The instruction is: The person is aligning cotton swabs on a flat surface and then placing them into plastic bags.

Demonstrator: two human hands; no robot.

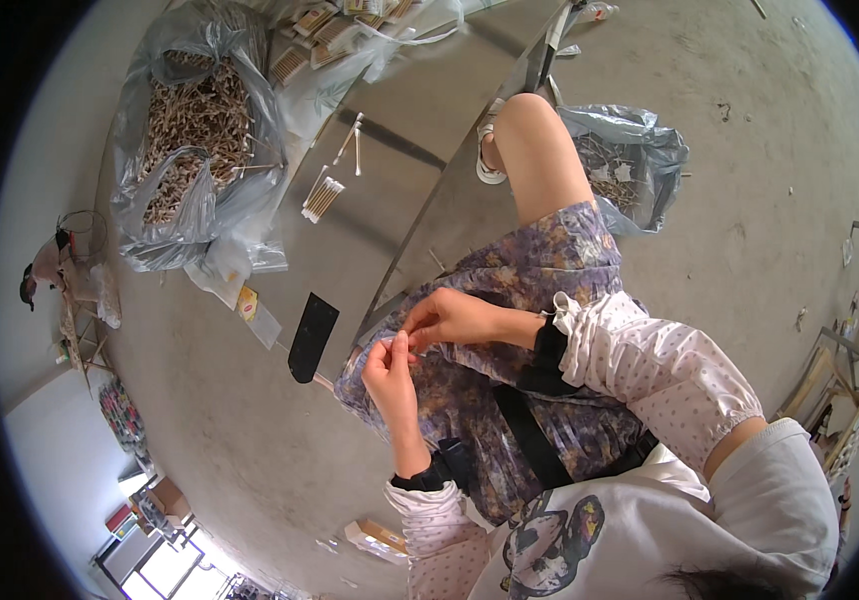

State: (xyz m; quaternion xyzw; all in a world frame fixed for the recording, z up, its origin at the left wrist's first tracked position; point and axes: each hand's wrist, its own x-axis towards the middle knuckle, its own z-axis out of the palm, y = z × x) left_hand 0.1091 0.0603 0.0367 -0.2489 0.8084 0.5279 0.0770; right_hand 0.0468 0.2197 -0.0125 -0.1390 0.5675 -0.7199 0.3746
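Observation:
My left hand [390,380] and my right hand [444,318] meet above my lap, fingertips pinched together. Whatever sits between the fingers is too small or hidden to make out. Beyond them, on a grey metal-like table [390,90], lies a small neat row of cotton swabs [324,200] with wooden sticks. A few loose cotton swabs [351,140] rest farther back. To the left, a large grey plastic bag [138,215] stands open, heaped with cotton swabs [195,125].
Packed bundles of swabs [325,35] in clear plastic lie at the far end. A flat black rectangular thing [313,338] is left of my hands. On the floor beyond my right knee sits a grey bag [665,160] of sticks and scraps. Shelving [855,345] stands at right.

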